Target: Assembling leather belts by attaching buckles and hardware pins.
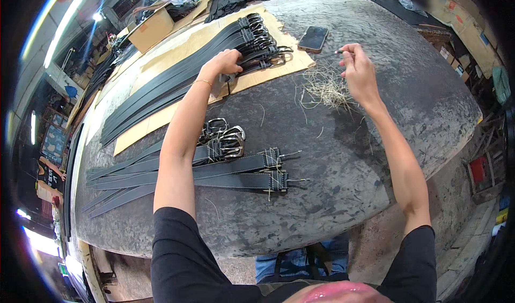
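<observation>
We're working two-handed at the table (332, 195), w/ the main stack of dark belts (171, 83) lying on a cardboard sheet (292, 64), far side, L of centre. Its long axis is running from near L to far R, buckle ends (257, 30) pointing far R. Our L hand (222, 64) is the nearer one by a long way: it's resting at the stack's near edge, fingers bent, w/ the buckles lying just beyond it, far and R (can't tell if it's actually gripping a belt; the fingers are hiding the contact). Our R hand (357, 72) is hovering well R of the stack, thumb and fingertip closing on a small item (338, 52), too tiny to ID. Between that hand and the buckles, a loose heap of pale thread (326, 88) is sitting on the table, w/ a phone (314, 38) lying just past it. Nearer us, under/beside the L forearm, a smaller fan of belts (236, 166) is lying approx L to R, silver buckles (233, 143) and thin metal pins (298, 180) pointing R.
</observation>
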Demonstrator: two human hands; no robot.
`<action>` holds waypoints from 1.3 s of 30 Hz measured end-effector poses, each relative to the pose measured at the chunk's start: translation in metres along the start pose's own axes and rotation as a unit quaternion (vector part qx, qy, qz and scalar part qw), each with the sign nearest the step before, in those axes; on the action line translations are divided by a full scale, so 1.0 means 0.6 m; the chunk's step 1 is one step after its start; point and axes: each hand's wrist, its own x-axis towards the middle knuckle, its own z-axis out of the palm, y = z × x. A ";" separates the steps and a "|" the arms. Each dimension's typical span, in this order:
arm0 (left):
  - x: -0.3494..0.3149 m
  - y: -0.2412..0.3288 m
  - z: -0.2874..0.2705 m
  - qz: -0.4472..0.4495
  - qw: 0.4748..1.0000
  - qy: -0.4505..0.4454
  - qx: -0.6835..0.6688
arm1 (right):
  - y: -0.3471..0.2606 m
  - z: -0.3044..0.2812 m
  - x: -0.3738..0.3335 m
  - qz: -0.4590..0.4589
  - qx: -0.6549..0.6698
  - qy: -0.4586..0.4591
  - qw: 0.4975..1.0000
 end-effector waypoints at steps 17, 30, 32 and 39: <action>-0.006 0.087 -0.034 -0.025 0.994 -0.007 -0.108 | 0.018 -0.012 0.005 -0.025 -0.043 0.004 0.999; 0.009 0.037 -0.009 -0.063 0.964 -0.004 -0.258 | 0.020 -0.023 0.023 -0.023 -0.064 0.029 0.997; 0.006 0.051 -0.012 -0.052 0.987 -0.047 -0.142 | 0.025 -0.026 0.024 -0.037 -0.078 0.030 0.996; -0.007 0.076 -0.026 -0.079 0.994 -0.078 -0.017 | 0.020 -0.032 0.020 -0.030 -0.071 0.026 0.997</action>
